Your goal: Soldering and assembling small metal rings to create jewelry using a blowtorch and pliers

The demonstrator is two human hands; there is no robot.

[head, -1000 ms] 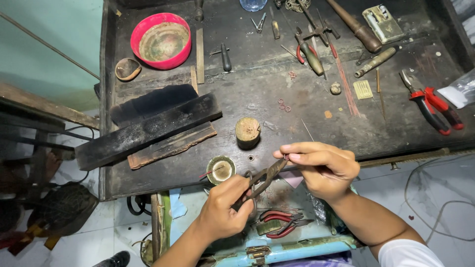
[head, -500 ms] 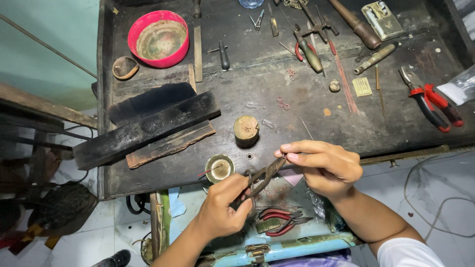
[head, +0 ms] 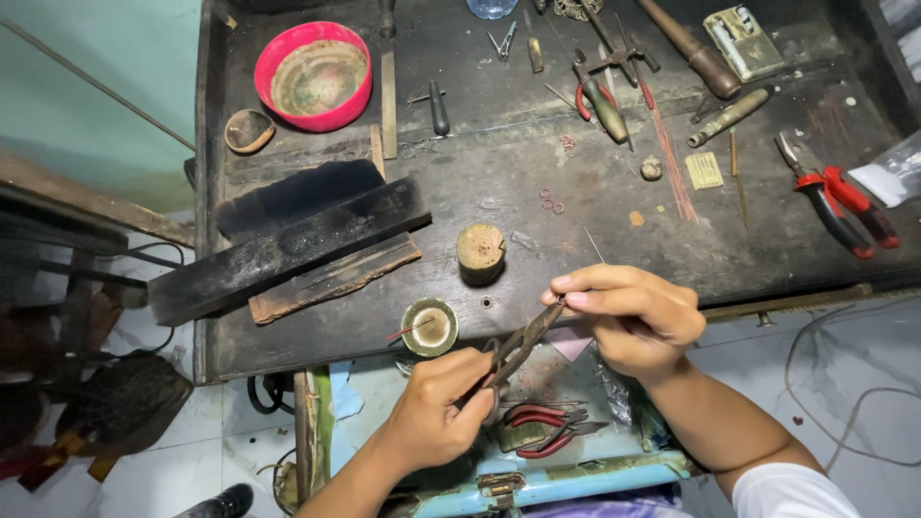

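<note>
Left hand [head: 436,417] clenched the pliers [head: 518,347], right hand [head: 628,312] pinched a piece too small to identify at their tips, both unmoved since earlier.

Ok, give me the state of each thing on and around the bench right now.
left hand: closed on the pliers
pliers: jaws shut, tip at the right fingertips
right hand: pinching something too small to tell
red bowl: upright
red-handled pliers: lying flat, untouched
wooden stump: upright
</note>
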